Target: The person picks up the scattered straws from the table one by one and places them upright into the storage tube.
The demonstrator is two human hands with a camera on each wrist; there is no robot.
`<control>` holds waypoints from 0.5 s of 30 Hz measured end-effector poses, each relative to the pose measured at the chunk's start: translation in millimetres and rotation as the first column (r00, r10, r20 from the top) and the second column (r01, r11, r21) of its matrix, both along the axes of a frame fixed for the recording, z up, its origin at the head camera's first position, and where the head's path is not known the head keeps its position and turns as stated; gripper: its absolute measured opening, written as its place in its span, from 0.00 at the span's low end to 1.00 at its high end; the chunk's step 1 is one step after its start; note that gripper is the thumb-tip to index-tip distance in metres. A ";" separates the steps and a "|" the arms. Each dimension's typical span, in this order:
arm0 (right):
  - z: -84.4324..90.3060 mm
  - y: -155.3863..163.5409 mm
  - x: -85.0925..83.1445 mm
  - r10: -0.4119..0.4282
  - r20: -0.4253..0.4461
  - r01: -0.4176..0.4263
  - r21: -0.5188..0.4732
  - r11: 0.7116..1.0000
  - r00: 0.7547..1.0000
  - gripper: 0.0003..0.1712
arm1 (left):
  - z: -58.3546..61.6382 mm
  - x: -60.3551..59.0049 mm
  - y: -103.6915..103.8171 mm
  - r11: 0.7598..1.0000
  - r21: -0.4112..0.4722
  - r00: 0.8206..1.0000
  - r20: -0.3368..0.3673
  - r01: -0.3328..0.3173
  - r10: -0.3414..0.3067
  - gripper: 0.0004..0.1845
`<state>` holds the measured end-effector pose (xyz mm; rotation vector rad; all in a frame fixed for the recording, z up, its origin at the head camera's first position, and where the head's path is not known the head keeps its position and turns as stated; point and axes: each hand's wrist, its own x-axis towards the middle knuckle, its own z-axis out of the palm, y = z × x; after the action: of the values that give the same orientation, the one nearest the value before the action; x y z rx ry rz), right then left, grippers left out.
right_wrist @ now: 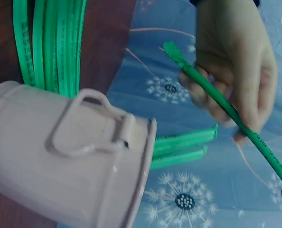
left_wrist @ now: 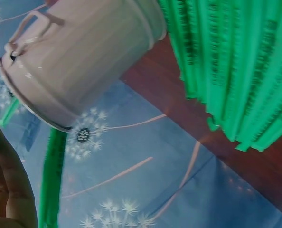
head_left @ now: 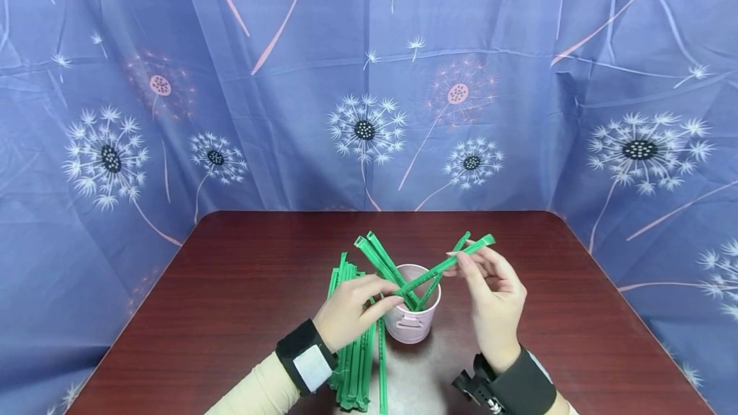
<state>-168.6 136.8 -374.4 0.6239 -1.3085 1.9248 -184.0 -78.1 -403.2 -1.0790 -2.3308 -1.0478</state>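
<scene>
A long, thin green straw in a printed wrapper (head_left: 429, 275) slants across the mouth of a small pale pink bucket (head_left: 410, 330). My left hand (head_left: 357, 306) pinches its lower end between thumb and fingers. Near the upper end, my right hand (head_left: 496, 296) holds it between thumb and fingertips. Several similar green straws (head_left: 382, 260) stand in the bucket, leaning out to both sides. Left of the bucket, beneath my left hand and wrist, lies a bundle of green wrapped straws (head_left: 354, 373). In the right wrist view the held straw (right_wrist: 212, 92) crosses in front of my left hand (right_wrist: 240, 71).
All of it stands on a dark red-brown table (head_left: 259, 248) with rounded far corners. One straw (head_left: 383, 370) lies slightly apart on the bundle's right side. A blue curtain with dandelion prints (head_left: 288, 146) hangs behind and beside the table. Each wrist wears a black strap.
</scene>
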 end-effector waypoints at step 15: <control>10.7 35.0 -18.7 -0.098 -0.012 0.092 -0.243 0.966 0.995 0.12 | -31.1 -20.0 -30.6 0.918 -0.235 0.885 0.274 -0.319 0.378 0.10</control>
<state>-187.3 171.9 -363.7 0.4519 -1.0468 1.9526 -204.0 -108.6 -434.4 -0.5351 -2.7877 -0.9302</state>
